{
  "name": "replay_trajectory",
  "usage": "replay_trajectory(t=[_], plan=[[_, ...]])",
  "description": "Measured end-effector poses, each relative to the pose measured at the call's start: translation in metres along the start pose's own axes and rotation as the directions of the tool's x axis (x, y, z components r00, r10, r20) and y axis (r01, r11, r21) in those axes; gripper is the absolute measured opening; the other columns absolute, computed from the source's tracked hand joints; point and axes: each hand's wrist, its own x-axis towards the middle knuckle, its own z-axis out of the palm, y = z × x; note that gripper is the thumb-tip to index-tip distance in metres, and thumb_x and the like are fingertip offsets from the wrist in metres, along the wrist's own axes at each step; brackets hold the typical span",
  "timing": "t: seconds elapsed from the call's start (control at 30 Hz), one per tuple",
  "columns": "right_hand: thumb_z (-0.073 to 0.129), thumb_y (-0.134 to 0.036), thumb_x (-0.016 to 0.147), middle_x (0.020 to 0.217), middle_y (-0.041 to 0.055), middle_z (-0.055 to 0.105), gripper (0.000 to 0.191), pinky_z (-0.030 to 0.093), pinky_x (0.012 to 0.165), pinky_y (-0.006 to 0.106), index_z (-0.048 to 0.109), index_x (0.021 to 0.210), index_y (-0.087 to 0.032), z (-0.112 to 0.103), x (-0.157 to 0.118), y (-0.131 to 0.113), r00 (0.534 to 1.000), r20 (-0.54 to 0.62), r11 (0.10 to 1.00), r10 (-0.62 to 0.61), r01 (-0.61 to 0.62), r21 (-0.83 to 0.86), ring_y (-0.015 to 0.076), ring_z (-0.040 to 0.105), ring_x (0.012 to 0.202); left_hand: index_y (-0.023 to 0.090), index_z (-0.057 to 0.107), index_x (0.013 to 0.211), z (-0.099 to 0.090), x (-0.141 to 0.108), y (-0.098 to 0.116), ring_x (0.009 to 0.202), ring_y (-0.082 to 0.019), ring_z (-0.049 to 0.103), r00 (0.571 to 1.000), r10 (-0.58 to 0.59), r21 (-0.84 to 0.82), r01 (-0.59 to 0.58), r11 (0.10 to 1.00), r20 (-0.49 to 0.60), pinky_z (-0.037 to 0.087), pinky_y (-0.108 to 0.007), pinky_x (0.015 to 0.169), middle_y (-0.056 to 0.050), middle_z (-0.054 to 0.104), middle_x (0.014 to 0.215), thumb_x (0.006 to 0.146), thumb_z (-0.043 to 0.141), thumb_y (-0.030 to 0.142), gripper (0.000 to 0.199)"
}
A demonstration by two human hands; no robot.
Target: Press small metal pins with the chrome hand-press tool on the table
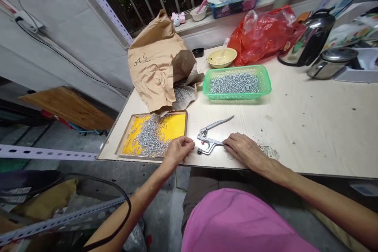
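My right hand [245, 150] is closed around the lower handle of silver snap-fastener pliers [210, 141], which lie on the table with their upper handle raised and a spring and a red part near the jaws. My left hand [179, 149] makes a pinch just left of the jaws; a tiny thing shows at its fingertips, too small to name. Beside that hand is a shallow tray [186, 124] with a yellow bottom, holding many small silver metal pins [150, 138]. Similar pieces fill a green plastic basket [236, 96] behind the pliers.
A brown paper bag [153, 75] lies open behind the tray, more metal pieces at its mouth. Farther back are a yellow bowl [221, 63], a red plastic bag [260, 35], a kettle [310, 41] and a metal pot [327, 65]. The table's front edge [310, 174] runs close to my body.
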Motion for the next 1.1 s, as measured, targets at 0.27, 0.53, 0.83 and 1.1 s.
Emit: replay_trajectory(t=[0.27, 0.53, 0.83, 1.1], plan=[[0.041, -0.017, 0.095, 0.087, 0.0060, 0.059, 0.022, 0.036, 0.071, 0.029, 0.062, 0.094, -0.017, 0.000, -0.003, -0.005, 0.998, 0.018, 0.998, 0.053, -0.052, -0.037, 0.0176, 0.051, 0.080, 0.014, 0.066, 0.075, 0.023, 0.014, 0.015, 0.036, -0.006, 0.038, 0.994, -0.087, 0.233, 0.068, 0.970, 0.073, 0.030, -0.018, 0.039, 0.007, 0.044, 0.041, 0.073, 0.057, 0.032, 0.020], [0.040, -0.006, 0.090, 0.089, 0.0058, 0.058, 0.023, 0.036, 0.072, 0.028, 0.060, 0.096, -0.017, -0.005, -0.004, -0.005, 0.997, 0.066, 0.999, 0.041, -0.039, -0.030, 0.0170, 0.050, 0.081, 0.015, 0.061, 0.062, 0.020, 0.031, 0.010, 0.033, -0.005, 0.032, 0.961, -0.150, 0.279, 0.082, 0.957, 0.234, 0.023, -0.020, 0.038, 0.006, 0.042, 0.039, 0.072, 0.059, 0.041, 0.029], [0.040, -0.002, 0.088, 0.088, 0.0058, 0.057, 0.025, 0.036, 0.072, 0.028, 0.059, 0.095, -0.016, 0.001, -0.004, -0.004, 0.997, 0.064, 0.999, 0.048, -0.048, 0.000, 0.0175, 0.050, 0.080, 0.015, 0.058, 0.057, 0.017, 0.044, 0.011, 0.035, -0.006, 0.034, 0.925, -0.189, 0.323, 0.078, 0.943, 0.329, 0.025, -0.020, 0.039, 0.006, 0.043, 0.040, 0.066, 0.063, 0.047, 0.034], [0.041, -0.003, 0.087, 0.087, 0.0052, 0.056, 0.022, 0.034, 0.070, 0.028, 0.057, 0.093, -0.017, 0.006, -0.005, -0.005, 1.000, 0.028, 1.000, 0.010, -0.010, -0.010, 0.0172, 0.048, 0.078, 0.016, 0.053, 0.051, 0.019, 0.034, 0.017, 0.034, -0.005, 0.033, 0.909, -0.194, 0.338, 0.063, 0.939, 0.368, 0.024, -0.020, 0.040, 0.006, 0.043, 0.037, 0.065, 0.064, 0.044, 0.033]])
